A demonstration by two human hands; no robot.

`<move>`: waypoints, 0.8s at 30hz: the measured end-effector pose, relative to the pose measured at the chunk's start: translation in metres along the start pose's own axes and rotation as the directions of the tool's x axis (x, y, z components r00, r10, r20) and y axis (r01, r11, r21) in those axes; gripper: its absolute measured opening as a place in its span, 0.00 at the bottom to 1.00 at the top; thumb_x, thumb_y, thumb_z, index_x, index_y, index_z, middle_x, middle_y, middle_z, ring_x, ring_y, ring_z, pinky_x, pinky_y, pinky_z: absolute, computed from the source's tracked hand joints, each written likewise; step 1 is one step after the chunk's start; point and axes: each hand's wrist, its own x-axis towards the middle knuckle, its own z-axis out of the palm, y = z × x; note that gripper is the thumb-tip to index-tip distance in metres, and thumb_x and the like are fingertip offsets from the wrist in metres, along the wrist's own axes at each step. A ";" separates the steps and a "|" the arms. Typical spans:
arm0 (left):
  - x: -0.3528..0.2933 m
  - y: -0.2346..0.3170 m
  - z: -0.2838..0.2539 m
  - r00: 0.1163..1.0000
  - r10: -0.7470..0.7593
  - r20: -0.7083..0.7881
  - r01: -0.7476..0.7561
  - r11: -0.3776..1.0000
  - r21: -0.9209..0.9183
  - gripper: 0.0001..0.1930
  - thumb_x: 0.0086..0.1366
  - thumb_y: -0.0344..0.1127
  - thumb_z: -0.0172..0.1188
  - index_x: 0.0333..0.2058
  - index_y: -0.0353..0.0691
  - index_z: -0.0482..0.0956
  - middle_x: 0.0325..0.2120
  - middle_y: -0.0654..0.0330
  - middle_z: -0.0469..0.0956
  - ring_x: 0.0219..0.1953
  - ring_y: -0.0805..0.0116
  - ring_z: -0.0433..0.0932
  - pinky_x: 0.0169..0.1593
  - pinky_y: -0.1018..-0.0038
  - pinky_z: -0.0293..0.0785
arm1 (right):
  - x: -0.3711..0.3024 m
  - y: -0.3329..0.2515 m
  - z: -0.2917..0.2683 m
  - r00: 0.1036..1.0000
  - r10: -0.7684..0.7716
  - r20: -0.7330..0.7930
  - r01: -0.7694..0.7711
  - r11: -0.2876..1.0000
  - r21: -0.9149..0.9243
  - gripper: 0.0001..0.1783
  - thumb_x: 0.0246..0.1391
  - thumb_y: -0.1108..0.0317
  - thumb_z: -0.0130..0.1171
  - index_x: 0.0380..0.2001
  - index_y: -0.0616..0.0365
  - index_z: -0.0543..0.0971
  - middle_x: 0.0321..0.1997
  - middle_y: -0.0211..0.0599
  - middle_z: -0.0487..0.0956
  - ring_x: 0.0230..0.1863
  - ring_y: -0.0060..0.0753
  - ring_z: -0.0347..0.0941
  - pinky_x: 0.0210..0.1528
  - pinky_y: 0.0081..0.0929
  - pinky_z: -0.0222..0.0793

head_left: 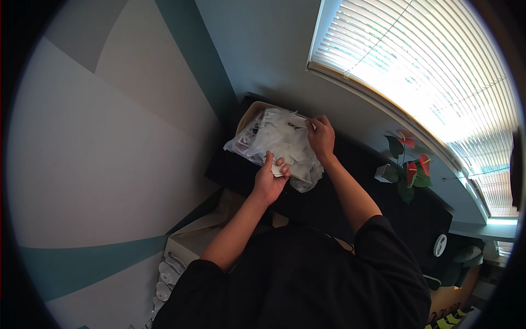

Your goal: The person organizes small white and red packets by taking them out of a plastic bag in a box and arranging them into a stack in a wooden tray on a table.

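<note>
A beige bin [251, 116] stands in the corner of a black tabletop. Over and inside it, a clear plastic bag [239, 145] spreads out, with a heap of whitish, thin packets [282, 134] in it. My left hand [269, 183] is at the near side of the heap, fingers closed around a few small flat white pieces [277, 168]. At the heap's far right edge, my right hand [321, 138] has its thumb and fingertips pinched together. What those fingertips hold, if anything, is too small to make out.
The black tabletop [356, 159] runs rightward under a window with white blinds [405, 60]. A potted plant with red flowers [411, 172] stands on it, and a round white object [440, 245] lies near its right end. At lower left is a pale cabinet-like object [189, 244].
</note>
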 end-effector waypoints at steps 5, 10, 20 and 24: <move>0.005 0.001 0.008 1.000 0.005 -0.013 -0.005 1.000 0.018 0.12 0.86 0.53 0.54 0.49 0.56 0.65 0.34 0.68 0.68 0.34 0.70 0.69 0.43 0.70 0.69 | 0.006 0.016 0.009 0.955 0.298 0.013 -0.295 0.941 0.165 0.14 0.68 0.59 0.69 0.47 0.57 0.92 0.44 0.45 0.90 0.43 0.45 0.89 0.49 0.38 0.82; 0.011 0.006 0.011 1.000 0.023 0.008 -0.024 0.999 0.033 0.13 0.85 0.54 0.55 0.48 0.56 0.65 0.34 0.68 0.68 0.34 0.71 0.69 0.43 0.71 0.69 | 0.014 0.012 0.006 0.726 0.658 0.198 -0.671 0.616 0.413 0.20 0.69 0.54 0.71 0.50 0.61 0.90 0.39 0.32 0.89 0.35 0.23 0.81 0.37 0.28 0.74; 0.023 0.006 0.022 0.987 0.129 0.095 -0.130 0.992 0.000 0.17 0.82 0.57 0.60 0.53 0.57 0.67 0.39 0.67 0.70 0.41 0.70 0.72 0.54 0.65 0.71 | -0.042 -0.079 -0.058 0.557 0.552 0.620 -0.803 0.166 0.573 0.18 0.69 0.53 0.71 0.52 0.54 0.86 0.43 0.21 0.82 0.40 0.19 0.75 0.40 0.22 0.68; 0.024 -0.003 0.037 0.974 0.194 0.112 -0.214 0.956 0.200 0.17 0.82 0.52 0.62 0.58 0.56 0.68 0.46 0.65 0.73 0.49 0.68 0.76 0.60 0.63 0.72 | -0.076 -0.094 -0.064 0.465 0.511 0.723 -0.853 0.040 0.521 0.17 0.70 0.54 0.70 0.51 0.55 0.86 0.42 0.20 0.82 0.37 0.16 0.73 0.36 0.19 0.67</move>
